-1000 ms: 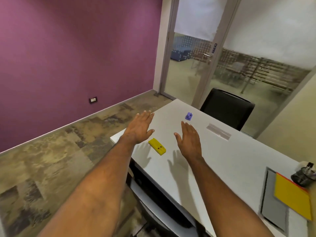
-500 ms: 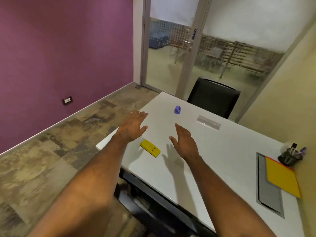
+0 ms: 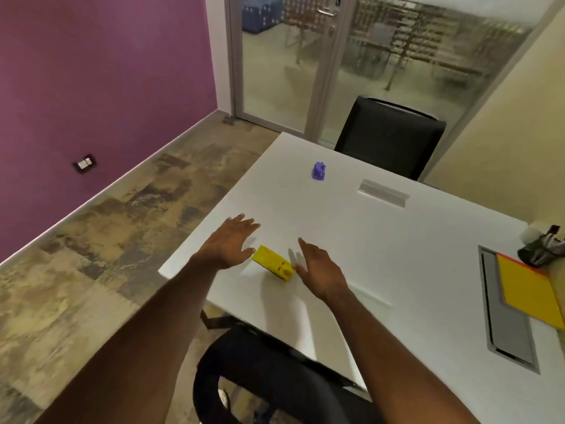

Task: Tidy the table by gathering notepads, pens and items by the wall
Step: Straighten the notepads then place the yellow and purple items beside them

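Hands (image 3: 227, 241) flanking yellow block (image 3: 273, 263)

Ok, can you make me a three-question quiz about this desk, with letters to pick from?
1. Where is the yellow block?
A. between the two hands
B. on the floor
C. on the black chair

2. What colour is the small toy-like piece farther up the white table?
A. green
B. purple
C. orange

3. What are the hands doing?
A. both open, holding nothing
B. both holding pens
C. both making fists

Answers: 1 A, it lies on the table between the left hand and right hand. 2 B, it is purple. 3 A, the fingers are straight and grip nothing.
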